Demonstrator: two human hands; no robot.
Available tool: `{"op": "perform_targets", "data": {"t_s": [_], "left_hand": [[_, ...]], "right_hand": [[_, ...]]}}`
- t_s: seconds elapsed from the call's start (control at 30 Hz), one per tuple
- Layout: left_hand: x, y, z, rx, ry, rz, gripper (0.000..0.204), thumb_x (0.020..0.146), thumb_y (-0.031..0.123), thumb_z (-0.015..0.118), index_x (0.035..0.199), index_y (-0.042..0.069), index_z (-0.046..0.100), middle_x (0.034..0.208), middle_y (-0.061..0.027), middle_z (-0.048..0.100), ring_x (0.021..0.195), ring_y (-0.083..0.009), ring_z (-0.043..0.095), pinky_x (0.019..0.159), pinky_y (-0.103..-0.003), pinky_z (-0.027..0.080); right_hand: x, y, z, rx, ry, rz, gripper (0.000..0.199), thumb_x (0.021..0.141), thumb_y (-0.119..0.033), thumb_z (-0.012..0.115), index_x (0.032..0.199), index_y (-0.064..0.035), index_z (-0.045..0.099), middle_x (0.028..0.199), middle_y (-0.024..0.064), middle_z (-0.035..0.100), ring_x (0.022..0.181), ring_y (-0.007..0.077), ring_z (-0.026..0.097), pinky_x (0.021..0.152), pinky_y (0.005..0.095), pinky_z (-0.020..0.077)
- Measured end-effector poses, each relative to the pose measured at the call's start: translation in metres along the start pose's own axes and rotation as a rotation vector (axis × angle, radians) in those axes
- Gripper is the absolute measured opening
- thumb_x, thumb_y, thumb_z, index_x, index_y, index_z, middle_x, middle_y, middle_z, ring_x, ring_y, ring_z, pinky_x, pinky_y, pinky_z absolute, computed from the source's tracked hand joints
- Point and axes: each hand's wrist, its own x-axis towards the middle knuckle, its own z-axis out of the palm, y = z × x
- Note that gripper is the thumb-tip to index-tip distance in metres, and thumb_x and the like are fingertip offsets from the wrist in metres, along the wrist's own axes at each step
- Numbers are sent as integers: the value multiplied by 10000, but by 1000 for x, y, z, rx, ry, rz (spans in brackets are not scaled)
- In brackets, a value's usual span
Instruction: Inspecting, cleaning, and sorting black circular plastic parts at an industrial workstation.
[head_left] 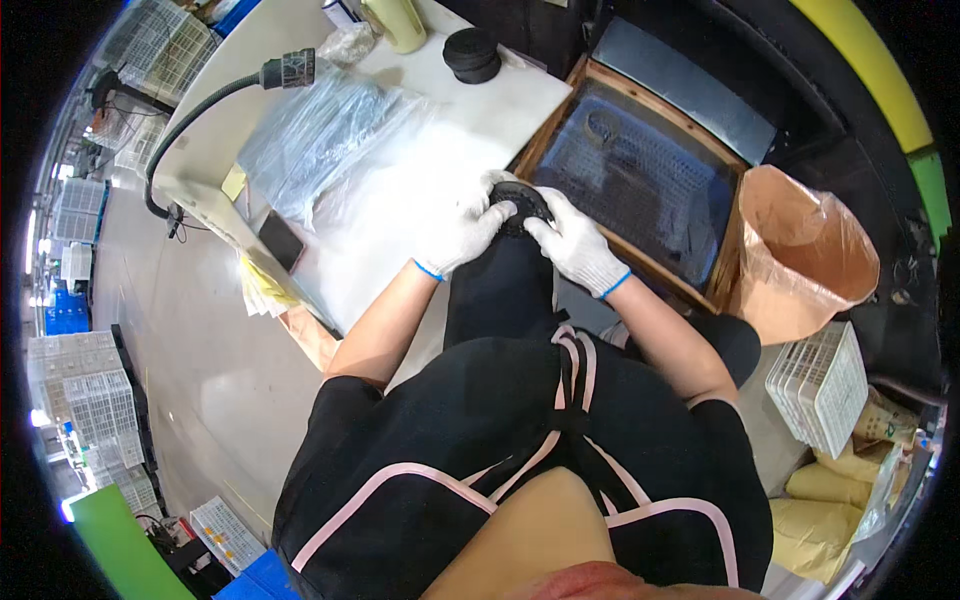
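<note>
A round black plastic-looking part [520, 197] with an open ring-like face is held between my two hands, just past the table's near edge and above my leg. My left hand [462, 230], in a white knit glove with a blue cuff, grips its left side with the thumb over the face. On the opposite side, my right hand [582, 250], gloved the same way, closes on the rim, its thumb pressing from the near side. Farther off on the white table [400, 150] stands a small stack of similar black round parts [471, 55].
Crumpled clear plastic bags [310, 140] cover the table's left part, beside a dark phone-like slab [281, 242]. A flexible-neck lamp [288, 70] arches over them. To the right are a wood-framed mesh tray [727, 240], a plastic-lined bin [800, 250], and stacked white baskets [820, 385].
</note>
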Motion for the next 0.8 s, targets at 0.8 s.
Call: {"op": "perform_targets", "data": {"t_s": [0.8], "left_hand": [[309,-171,-86,-546,491,-269,747,911,396,704,1421,-81,441,1351,-175,569,1218,-248,562,1050,-339,424]], "right_hand": [[284,17,-70,195,81,180,609,968,-449,525,1408,-30,490,991,136,687,616,163,554,468,348,466]]}}
